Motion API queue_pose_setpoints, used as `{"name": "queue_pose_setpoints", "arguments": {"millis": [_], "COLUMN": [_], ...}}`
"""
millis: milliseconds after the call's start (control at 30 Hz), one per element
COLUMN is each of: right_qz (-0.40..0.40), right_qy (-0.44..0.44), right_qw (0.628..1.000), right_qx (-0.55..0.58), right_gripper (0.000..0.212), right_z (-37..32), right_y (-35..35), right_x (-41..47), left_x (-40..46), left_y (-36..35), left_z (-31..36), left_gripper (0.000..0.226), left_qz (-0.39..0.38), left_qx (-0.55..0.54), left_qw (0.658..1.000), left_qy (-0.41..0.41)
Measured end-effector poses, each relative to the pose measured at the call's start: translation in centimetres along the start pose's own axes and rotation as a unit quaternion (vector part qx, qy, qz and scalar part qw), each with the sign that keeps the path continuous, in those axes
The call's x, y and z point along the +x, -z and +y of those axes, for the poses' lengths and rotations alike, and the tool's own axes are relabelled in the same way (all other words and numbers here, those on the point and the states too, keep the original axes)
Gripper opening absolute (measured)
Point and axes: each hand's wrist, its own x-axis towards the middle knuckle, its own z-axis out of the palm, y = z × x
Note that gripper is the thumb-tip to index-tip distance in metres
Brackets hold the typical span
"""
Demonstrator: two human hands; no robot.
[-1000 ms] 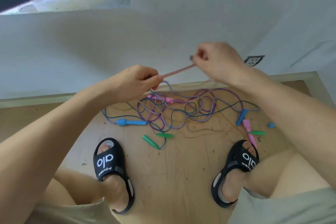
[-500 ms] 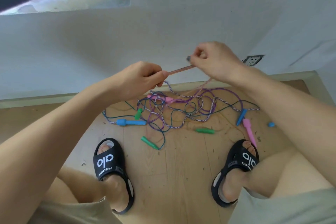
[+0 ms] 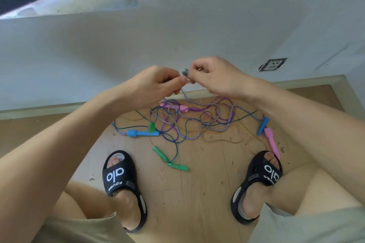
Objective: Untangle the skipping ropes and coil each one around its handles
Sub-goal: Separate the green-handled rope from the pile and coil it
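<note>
Head view: your two hands meet at centre frame, above a tangle of ropes on the floor.
Left hand (image 3: 156,83): fingers curled, pinching a striped rope (image 3: 184,94) that hangs down into the pile.
Right hand (image 3: 213,77): fingers curled round a small dark piece and a pinkish strand; what exactly it holds is too small to tell.
Tangle (image 3: 189,122): purple, teal and striped ropes crossing one another, lower centre of frame, between your feet and the wall.
Handles: blue handle (image 3: 142,133) left of the pile; three green handles, one at (image 3: 159,152); pink handle (image 3: 272,142) at right, by your sandal (image 3: 260,181); another blue handle (image 3: 263,125) just above it.
Floor (image 3: 197,193): wood, scattered with debris.
Step in hand, as judged: freeing one rope from the rest.
Advice: keep the pinch light, feed the strand through loops rather than pulling hard, or the knots will likely tighten; trace it to its own handle first.
</note>
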Motion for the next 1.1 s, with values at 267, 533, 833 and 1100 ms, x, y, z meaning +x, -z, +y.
{"name": "queue_pose_setpoints", "arguments": {"millis": [267,533,833,1100], "right_qz": [-0.066,-0.010,-0.130,-0.149], "right_qy": [-0.178,-0.058,-0.072,-0.028], "right_qw": [0.961,0.992,0.976,0.980], "right_qx": [-0.199,0.116,0.161,0.127], "right_gripper": [0.031,0.018,0.017,0.017], "right_z": [3.3,0.9,1.0,0.5], "right_y": [3.3,-0.1,3.2,2.2], "right_x": [-0.1,-0.1,-1.0,-1.2], "left_x": [-0.2,0.2,-0.2,-0.7], "left_y": [0.1,-0.1,0.7,0.2], "left_z": [-0.8,-0.3,-0.9,-0.5], "left_gripper": [0.039,0.043,0.036,0.035], "left_qz": [0.000,0.008,-0.010,-0.031], "left_qx": [0.042,0.046,-0.048,-0.049], "left_qw": [0.999,0.999,0.999,0.998], "left_qy": [0.019,0.008,0.012,0.006]}}
